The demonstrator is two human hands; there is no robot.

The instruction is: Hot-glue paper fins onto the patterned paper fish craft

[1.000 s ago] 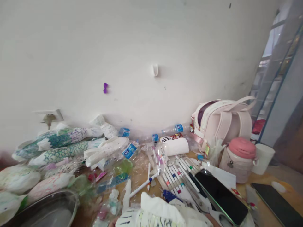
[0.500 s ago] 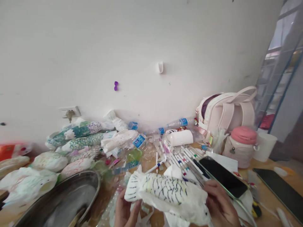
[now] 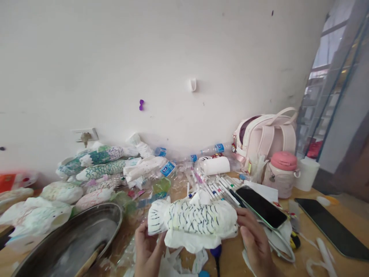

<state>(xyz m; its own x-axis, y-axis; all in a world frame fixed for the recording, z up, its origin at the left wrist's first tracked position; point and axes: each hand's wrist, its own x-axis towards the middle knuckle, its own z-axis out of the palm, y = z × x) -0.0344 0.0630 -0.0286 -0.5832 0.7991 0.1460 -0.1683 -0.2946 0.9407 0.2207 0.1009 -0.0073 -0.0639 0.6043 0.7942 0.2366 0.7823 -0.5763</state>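
Note:
A white paper fish (image 3: 193,220) with black scale lines and yellow-green shading is held level above the table, tail to the left. My left hand (image 3: 148,252) grips it under the tail end, fingers curled round the paper. My right hand (image 3: 255,240) holds the head end, thumb and fingers closed on it. Loose white tissue (image 3: 184,242) hangs below the fish. A blue-tipped marker (image 3: 216,254) lies just under it.
Several painted paper fish (image 3: 95,163) and plastic bottles (image 3: 161,169) pile up against the wall. A metal basin (image 3: 72,242) sits at front left. Markers (image 3: 219,186), a phone (image 3: 261,206), a pink backpack (image 3: 266,136), a pink-lidded jar (image 3: 281,173), a white cup (image 3: 307,173) and a dark tablet (image 3: 331,227) crowd the right.
The fish has come up into view with both hands on it, and has since been turned more level. The view has shifted slightly.

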